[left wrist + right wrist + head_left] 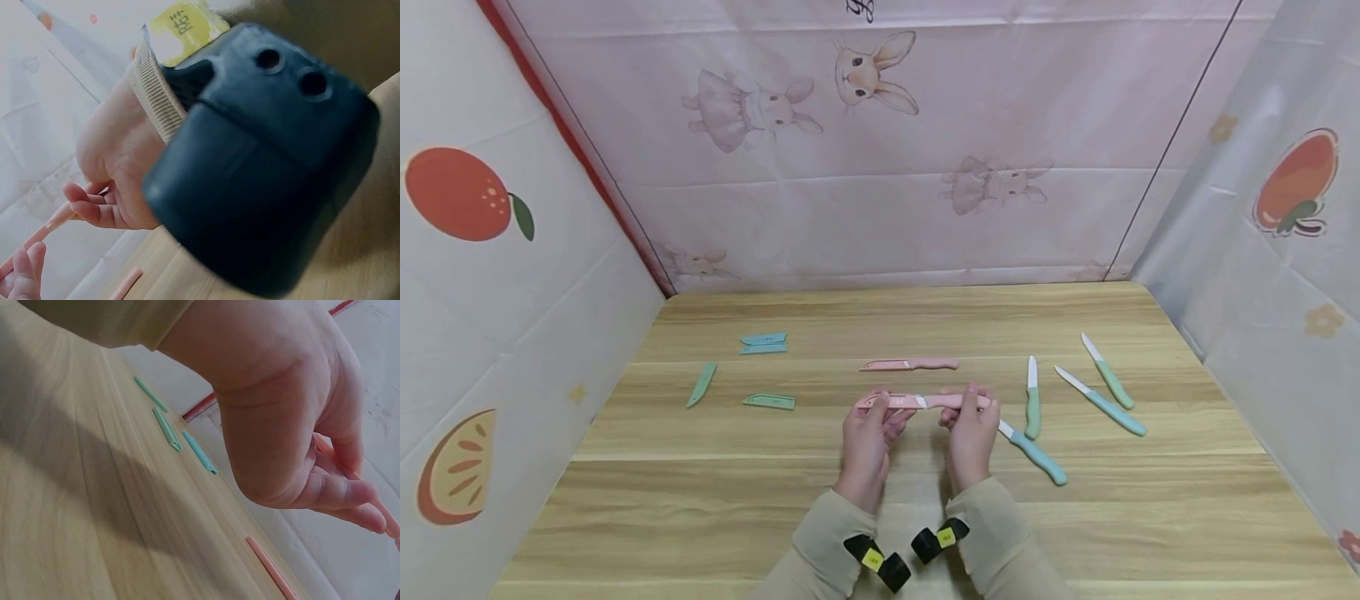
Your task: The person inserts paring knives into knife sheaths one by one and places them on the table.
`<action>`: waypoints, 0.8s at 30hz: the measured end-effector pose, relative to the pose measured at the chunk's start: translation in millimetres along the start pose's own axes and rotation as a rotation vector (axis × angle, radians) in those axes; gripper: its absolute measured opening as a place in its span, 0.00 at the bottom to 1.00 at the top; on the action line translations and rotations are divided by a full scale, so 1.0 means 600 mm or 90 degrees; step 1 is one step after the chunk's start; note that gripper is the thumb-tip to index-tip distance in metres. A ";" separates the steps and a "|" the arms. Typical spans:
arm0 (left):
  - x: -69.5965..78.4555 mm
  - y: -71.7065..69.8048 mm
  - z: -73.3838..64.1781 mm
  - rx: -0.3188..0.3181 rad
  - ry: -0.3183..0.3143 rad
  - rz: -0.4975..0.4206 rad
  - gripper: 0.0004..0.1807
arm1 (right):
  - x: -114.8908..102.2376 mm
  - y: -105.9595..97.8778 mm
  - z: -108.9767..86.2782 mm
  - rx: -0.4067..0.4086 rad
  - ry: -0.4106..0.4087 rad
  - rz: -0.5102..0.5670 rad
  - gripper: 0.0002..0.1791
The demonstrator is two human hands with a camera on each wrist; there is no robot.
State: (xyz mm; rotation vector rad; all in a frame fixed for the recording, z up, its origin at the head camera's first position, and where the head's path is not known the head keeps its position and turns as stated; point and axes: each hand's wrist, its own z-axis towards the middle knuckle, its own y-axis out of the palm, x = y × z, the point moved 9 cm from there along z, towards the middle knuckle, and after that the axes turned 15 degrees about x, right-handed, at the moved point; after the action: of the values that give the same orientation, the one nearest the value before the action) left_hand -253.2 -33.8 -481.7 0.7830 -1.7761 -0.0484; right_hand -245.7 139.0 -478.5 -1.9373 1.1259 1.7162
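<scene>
In the head view both hands hold a pink paring knife level above the table. My right hand (972, 437) pinches its pink handle (944, 402) between thumb and fingers. My left hand (863, 446) grips the pink sheath (901, 402). Most of the blade is inside the sheath; a short white stretch of blade (922, 402) shows between sheath and handle. Just beyond the hands lies another pink knife (934, 363) in its sheath. Close to the right hand lies a bare blue-handled knife (1037, 457), its tip partly hidden by that hand.
At right lie two green-handled knives (1033, 412) (1112, 383) and another blue-handled knife (1112, 411), blades bare. At left lie two blue sheaths (763, 344) side by side and two green sheaths (702, 385) (769, 402). Printed cloth walls (880, 225) surround the wooden table (700, 517).
</scene>
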 end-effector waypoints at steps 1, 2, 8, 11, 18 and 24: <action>0.000 0.000 0.000 0.000 0.000 0.000 0.17 | 0.000 0.000 0.000 0.000 -0.002 0.002 0.09; -0.001 0.000 0.000 0.000 -0.001 -0.002 0.17 | 0.000 0.000 -0.001 -0.001 -0.003 0.003 0.09; -0.003 0.000 -0.002 0.000 -0.002 -0.004 0.16 | -0.001 0.000 -0.003 -0.004 -0.007 0.012 0.09; -0.005 0.000 -0.002 0.003 -0.002 -0.002 0.16 | 0.001 0.000 -0.004 -0.004 -0.005 0.011 0.10; -0.008 -0.001 -0.001 0.013 -0.005 -0.005 0.14 | 0.002 -0.001 -0.003 -0.002 -0.001 -0.003 0.11; -0.009 0.000 -0.002 0.001 -0.004 0.004 0.14 | 0.004 -0.002 -0.001 0.000 0.007 0.002 0.09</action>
State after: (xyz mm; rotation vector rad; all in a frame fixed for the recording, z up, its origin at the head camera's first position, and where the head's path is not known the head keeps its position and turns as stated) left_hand -251.3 -30.3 -485.7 0.7785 -1.7843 -0.0453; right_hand -244.6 138.3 -481.0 -1.9482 1.1325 1.7100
